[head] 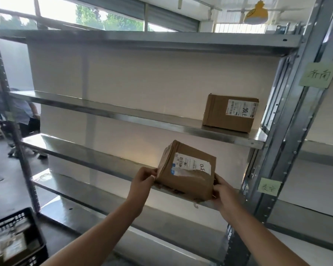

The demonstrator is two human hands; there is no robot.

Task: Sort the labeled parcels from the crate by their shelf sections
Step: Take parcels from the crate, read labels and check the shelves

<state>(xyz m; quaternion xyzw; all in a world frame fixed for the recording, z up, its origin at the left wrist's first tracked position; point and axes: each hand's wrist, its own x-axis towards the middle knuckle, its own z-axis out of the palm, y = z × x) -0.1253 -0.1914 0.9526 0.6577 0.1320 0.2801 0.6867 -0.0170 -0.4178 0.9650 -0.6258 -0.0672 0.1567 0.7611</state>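
A brown cardboard parcel [185, 179] with a white shipping label is held between both hands, tilted, over the front edge of the third metal shelf [96, 158]. My left hand [143, 181] grips its left corner and my right hand [224, 192] grips its right lower side. A second labeled parcel [230, 115] stands on the shelf above [123, 116], at the right end. A black plastic crate [17, 237] with more parcels inside sits on the floor at the lower left.
Green paper section labels are stuck on the right upright, one high [318, 74] and one lower [269, 186]. Another shelf bay continues to the right. A person [12, 110] sits beyond the rack at the far left. The left upright [12, 116] stands near the crate.
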